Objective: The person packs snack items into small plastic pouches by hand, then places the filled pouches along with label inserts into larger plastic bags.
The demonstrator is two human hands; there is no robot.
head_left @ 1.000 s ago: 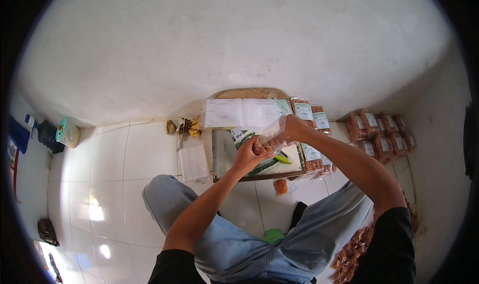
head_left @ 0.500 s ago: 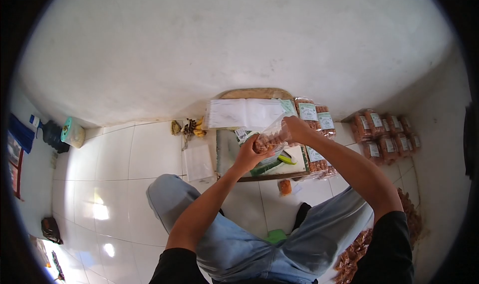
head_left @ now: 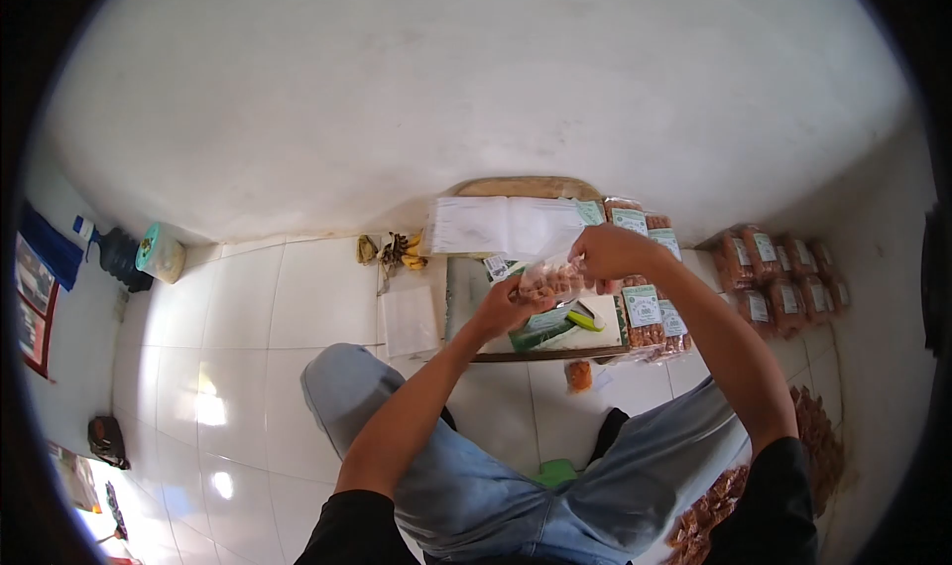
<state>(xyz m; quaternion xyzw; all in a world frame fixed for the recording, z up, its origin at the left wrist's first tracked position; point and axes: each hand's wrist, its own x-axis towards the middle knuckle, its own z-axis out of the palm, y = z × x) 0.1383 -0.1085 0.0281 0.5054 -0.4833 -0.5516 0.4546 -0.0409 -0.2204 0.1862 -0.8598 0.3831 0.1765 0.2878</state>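
Observation:
A clear plastic bag (head_left: 557, 279) with reddish-brown pieces inside hangs between both hands above a low wooden table (head_left: 486, 357). My left hand (head_left: 503, 307) is wrapped round the bag's left, filled end. Closed on its upper right part is my right hand (head_left: 617, 255). Beneath them on the table lie a green-and-white printed packet (head_left: 545, 329) and a bright green tool (head_left: 585, 319). White plastic sheets (head_left: 506, 226) are spread at the table's back. Labelled packs (head_left: 645, 312) stand along its right side.
More labelled packs (head_left: 783, 272) are piled by the right wall. Bananas (head_left: 412, 252) and a clear plastic sheet (head_left: 412, 322) lie left of the table. A small orange packet (head_left: 578, 375) is on the floor in front. Brown packets (head_left: 709, 505) are heaped at lower right.
The bag has tilted flatter between my hands, and my right hand has come slightly lower around it. The whole view has shifted, so the surroundings appear further right.

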